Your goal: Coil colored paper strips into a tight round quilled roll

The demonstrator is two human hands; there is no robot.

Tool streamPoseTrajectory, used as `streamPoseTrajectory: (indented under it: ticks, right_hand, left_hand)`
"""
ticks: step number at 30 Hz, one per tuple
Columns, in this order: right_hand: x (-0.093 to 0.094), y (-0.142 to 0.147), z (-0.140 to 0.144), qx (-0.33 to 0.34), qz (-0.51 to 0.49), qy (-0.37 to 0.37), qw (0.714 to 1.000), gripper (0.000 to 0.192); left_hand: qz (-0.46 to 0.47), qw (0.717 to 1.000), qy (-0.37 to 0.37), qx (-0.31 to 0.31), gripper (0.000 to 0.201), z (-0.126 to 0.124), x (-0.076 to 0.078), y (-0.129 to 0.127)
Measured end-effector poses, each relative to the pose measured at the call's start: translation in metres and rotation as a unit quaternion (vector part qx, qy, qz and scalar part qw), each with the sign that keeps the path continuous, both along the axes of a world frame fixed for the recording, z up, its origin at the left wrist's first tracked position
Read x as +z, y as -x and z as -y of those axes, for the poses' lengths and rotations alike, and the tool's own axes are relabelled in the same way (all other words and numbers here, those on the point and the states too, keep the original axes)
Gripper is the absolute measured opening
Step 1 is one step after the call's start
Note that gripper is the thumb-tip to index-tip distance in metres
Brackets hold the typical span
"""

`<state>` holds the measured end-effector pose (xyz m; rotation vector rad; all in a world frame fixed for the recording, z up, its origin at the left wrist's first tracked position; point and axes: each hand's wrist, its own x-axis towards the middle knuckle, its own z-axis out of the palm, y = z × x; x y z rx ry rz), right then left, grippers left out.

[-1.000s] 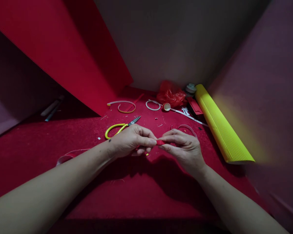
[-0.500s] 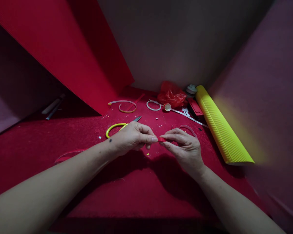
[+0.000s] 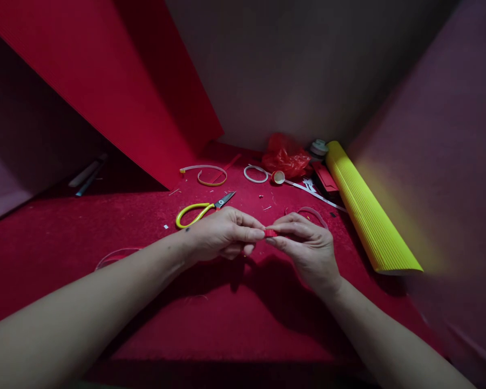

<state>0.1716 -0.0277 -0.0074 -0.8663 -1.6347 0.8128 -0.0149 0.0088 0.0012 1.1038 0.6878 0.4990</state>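
Between my two hands is a small red ridged piece [image 3: 270, 233], perhaps a coiled strip of corrugated paper. My left hand [image 3: 230, 233] pinches its left side with thumb and forefinger. From the other side my right hand [image 3: 305, 243] grips it between thumb and fingertips. Much of the piece is covered by the fingertips. Just behind my left hand lie yellow-handled scissors [image 3: 194, 213], their blades pointing away to the right. A thin pale pinkish strip [image 3: 314, 213] curves on the table behind my right hand.
The red-covered table [image 3: 210, 329] carries small scraps. A yellow corrugated roll [image 3: 370, 210] lies at right. Behind are a red plastic bag [image 3: 285, 156], a white ring [image 3: 255, 174], a small cup-like cap [image 3: 278, 177] and a curled strip [image 3: 213, 183]. A large red sheet [image 3: 146, 92] leans at left.
My left hand has shifted slightly down and right, uncovering more of the scissors. Both hands still hold the red piece.
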Motion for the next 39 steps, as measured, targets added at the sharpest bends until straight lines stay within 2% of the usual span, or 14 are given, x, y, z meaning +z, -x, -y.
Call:
streamPoseTrajectory:
  ticks: [5,9,12,15,18,24,27,30,34,39]
  right_hand:
    - [-0.004,0.002,0.0,0.005,-0.026,0.02,0.999,0.018]
    - [-0.002,0.001,-0.002,-0.006,-0.021,-0.011,1.0,0.018]
    - [0.0,0.0,-0.005,-0.02,0.09,-0.088,0.992,0.014]
    - [-0.001,-0.001,-0.008,-0.036,0.235,-0.181,0.954,0.011]
    - [-0.003,-0.001,-0.008,-0.032,0.298,-0.203,0.932,0.013]
    - [0.002,-0.002,-0.005,0.002,0.189,-0.108,0.976,0.011]
    - [0.005,-0.001,-0.003,0.009,0.135,-0.056,0.989,0.01]
    - [0.006,0.0,-0.001,0.01,0.095,-0.025,0.995,0.009]
    - [0.005,0.0,-0.002,0.021,0.051,0.011,0.998,0.01]
    - [0.003,0.0,-0.001,0.021,0.029,0.006,0.999,0.013]
  left_hand:
    - [0.029,0.998,0.036,-0.037,0.017,0.001,-0.005,0.0]
    - [0.046,0.998,0.027,0.012,0.014,0.001,-0.006,-0.002]
    - [0.001,0.999,-0.016,0.044,0.017,0.003,-0.003,-0.003]
    - [-0.093,0.99,-0.088,0.067,0.017,0.006,0.0,-0.007]
    - [-0.169,0.972,-0.154,0.063,0.016,0.008,0.002,-0.01]
    - [-0.17,0.97,-0.174,0.018,0.022,0.005,0.01,-0.002]
    - [-0.164,0.968,-0.192,0.007,0.021,0.003,0.016,0.003]
    - [-0.151,0.968,-0.199,0.008,0.021,0.004,0.019,0.005]
    - [-0.138,0.975,-0.173,0.017,0.02,0.004,0.018,0.003]
    - [-0.137,0.982,-0.122,0.034,0.017,0.002,0.016,0.0]
